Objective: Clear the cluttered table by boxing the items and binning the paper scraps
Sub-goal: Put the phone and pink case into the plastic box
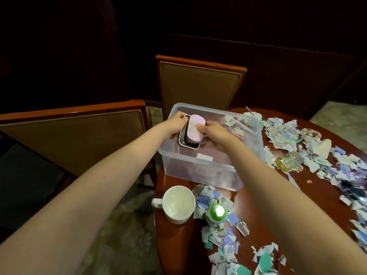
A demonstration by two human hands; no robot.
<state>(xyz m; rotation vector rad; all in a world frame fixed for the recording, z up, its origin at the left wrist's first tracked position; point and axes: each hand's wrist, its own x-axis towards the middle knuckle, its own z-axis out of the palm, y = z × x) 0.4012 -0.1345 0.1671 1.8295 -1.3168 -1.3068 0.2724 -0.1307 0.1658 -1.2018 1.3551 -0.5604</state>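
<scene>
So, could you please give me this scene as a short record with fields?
left hand: grips white-rimmed dark case
right hand: pinches pink case lying on it
box: clear plastic, under both hands, on table
unboxed: white mug, green-capped bottle, glass bottle, coiled cord
paper scraps: strewn across table; no bin in view

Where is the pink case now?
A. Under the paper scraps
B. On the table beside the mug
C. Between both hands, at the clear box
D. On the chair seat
C: the pink case is held between the left hand and the right hand, within the rim of the clear box; the mug stands apart on the table.
</scene>
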